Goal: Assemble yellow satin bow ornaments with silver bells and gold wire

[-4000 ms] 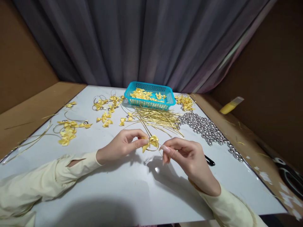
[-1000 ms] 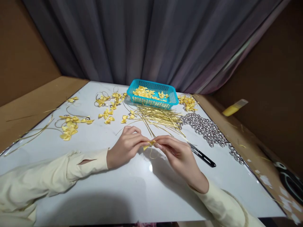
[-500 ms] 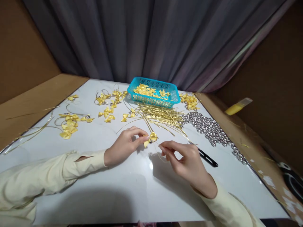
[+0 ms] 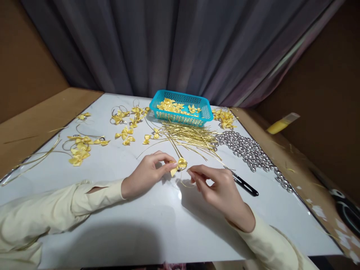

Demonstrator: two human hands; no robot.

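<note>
- Yellow ribbon bow point(image 4: 179, 165) sits just above the white surface point(image 4: 146, 225), near its middle, between the two hands.
- Left hand point(image 4: 146, 173): fingers point(image 4: 167, 166) pinched together on the bow's left side; thumb underneath, forefinger on top.
- Right hand point(image 4: 218, 185): fingers point(image 4: 194, 174) drawn close together just right of the bow, apparently nipping a thin gold wire point(image 4: 185, 183) that curls below it. Actual contact with the wire is too fine to confirm.
- Bow's centre knot is partly hidden by the left fingertips.
- Black snips point(image 4: 244, 184) lie just behind the right hand, partly covered by it.
- Further back: gold wire bundle point(image 4: 191, 138), silver beads point(image 4: 250, 152), turquoise basket point(image 4: 180, 119).
- Open bare surface lies in front of both hands, toward the near edge; sleeves cut off at the frame bottom.
</note>
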